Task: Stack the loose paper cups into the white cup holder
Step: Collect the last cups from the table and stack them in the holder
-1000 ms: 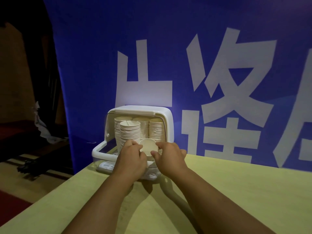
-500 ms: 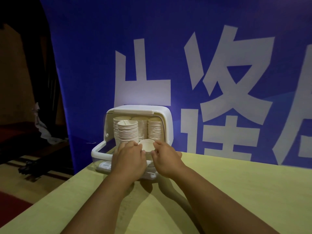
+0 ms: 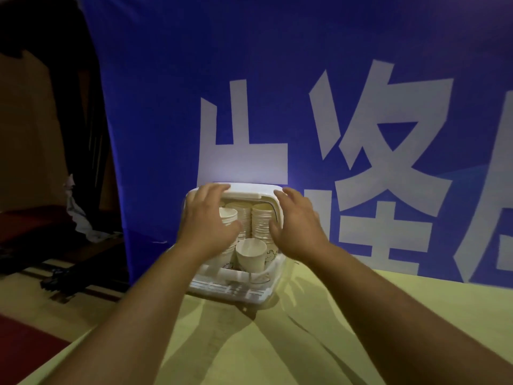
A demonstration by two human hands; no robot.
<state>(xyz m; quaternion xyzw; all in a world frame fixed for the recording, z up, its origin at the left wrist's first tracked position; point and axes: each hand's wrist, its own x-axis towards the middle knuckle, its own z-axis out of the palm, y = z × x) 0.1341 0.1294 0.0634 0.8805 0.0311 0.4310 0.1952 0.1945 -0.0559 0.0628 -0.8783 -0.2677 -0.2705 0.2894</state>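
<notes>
A: What can we not make out around the white cup holder (image 3: 249,188)?

B: Our left hand (image 3: 208,222) covers the holder's left wall and most of the left stack. Our right hand (image 3: 297,225) hides its right wall. We cannot tell whether the fingertips touch the lid's edge or only hover at it. The dim room left of the holder is too dark for us to read.

A: And inside the holder?

B: We see stacks of paper cups (image 3: 262,223) standing upright at the back. In front of them, low in the holder's opening, one loose paper cup (image 3: 249,255) sits slightly tilted with its mouth towards us. The clear front flap (image 3: 230,290) hangs open below it. The holder stands on the yellow table (image 3: 305,343), with the blue banner (image 3: 166,107) behind it.

A: What differs from half a second ago?

B: Then both our hands pinched that cup low at the front of the holder. Now neither holds it. Both hands have risen to the holder's top corners, fingers spread and relaxed, gripping nothing.
</notes>
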